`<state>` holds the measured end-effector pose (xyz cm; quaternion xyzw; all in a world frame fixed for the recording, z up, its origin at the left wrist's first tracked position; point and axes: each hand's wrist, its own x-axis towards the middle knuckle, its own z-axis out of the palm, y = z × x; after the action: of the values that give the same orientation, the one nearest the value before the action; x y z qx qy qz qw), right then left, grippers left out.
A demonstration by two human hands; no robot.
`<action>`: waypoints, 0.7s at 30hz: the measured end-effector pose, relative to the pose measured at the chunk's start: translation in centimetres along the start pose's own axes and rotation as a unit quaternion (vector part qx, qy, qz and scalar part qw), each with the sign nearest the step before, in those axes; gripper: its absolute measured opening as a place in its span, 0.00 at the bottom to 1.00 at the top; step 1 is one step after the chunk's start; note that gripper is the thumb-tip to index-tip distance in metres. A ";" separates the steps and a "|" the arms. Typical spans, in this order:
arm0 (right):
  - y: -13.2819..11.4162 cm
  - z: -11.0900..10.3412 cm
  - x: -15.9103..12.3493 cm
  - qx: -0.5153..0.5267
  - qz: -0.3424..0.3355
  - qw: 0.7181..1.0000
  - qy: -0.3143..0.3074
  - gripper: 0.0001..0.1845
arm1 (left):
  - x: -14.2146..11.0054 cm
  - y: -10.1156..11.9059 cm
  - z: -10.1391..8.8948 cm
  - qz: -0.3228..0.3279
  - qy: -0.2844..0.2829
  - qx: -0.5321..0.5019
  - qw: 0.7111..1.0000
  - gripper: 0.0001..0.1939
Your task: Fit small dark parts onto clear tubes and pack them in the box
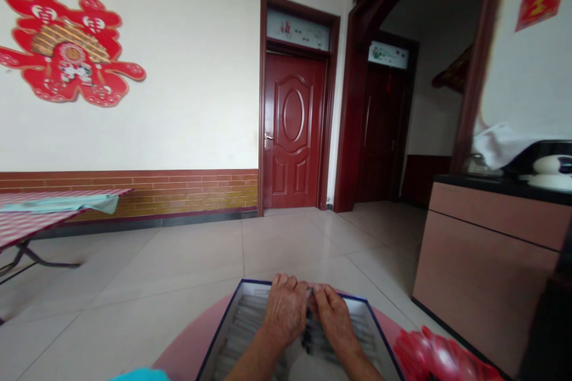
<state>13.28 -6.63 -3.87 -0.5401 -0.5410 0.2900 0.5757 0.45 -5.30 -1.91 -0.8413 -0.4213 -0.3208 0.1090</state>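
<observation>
at lower centre of the frame, the left hand (288, 308) and right hand (331, 309) both pinch a dark strip (307, 330) over a blue-rimmed box (255, 289) on a pink table (190, 342).

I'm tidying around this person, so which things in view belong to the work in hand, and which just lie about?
Likely in the work: left hand, right hand, dark item between them, blue-edged box, grey contents.
Seemingly lying about: shiny red item, mint cloth, white cloth.
</observation>
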 end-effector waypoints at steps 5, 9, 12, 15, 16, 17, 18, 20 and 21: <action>-0.6 0.1 -0.1 0.039 0.002 0.999 -0.021 0.16 | -0.1 -0.1 0.0 -0.008 -0.003 0.007 1.000 0.11; -0.9 0.1 -0.2 0.077 0.032 0.996 -0.031 0.17 | -0.2 -0.1 0.1 -0.008 -0.008 0.012 1.000 0.11; -0.5 0.1 -0.2 0.071 0.085 0.994 -0.023 0.21 | -0.1 -0.1 0.1 -0.007 -0.007 0.015 1.000 0.11; 0.1 0.0 0.0 0.017 0.077 0.997 -0.013 0.22 | -0.1 -0.1 0.1 -0.007 -0.004 0.017 1.000 0.11; 0.3 0.1 0.0 0.003 0.061 0.998 -0.011 0.22 | -0.1 -0.1 0.0 -0.006 -0.003 0.017 1.000 0.11; 0.4 0.1 0.1 -0.006 0.045 0.999 -0.010 0.22 | -0.1 0.0 -0.1 -0.006 -0.003 0.017 1.000 0.11; 0.5 0.1 0.1 -0.008 0.035 0.999 -0.009 0.21 | -0.1 0.0 -0.2 -0.006 -0.003 0.017 1.000 0.11; 0.4 0.2 0.2 0.001 0.028 1.000 -0.012 0.20 | -0.1 0.0 -0.3 -0.008 -0.003 0.016 1.000 0.11; 0.3 0.2 0.1 0.008 0.027 1.000 -0.014 0.20 | -0.1 0.0 -0.4 -0.010 -0.003 0.015 1.000 0.12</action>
<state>13.17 -6.36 -4.11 -0.5456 -0.5321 0.3175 0.5643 0.20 -5.54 -1.69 -0.8365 -0.4345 -0.3128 0.1167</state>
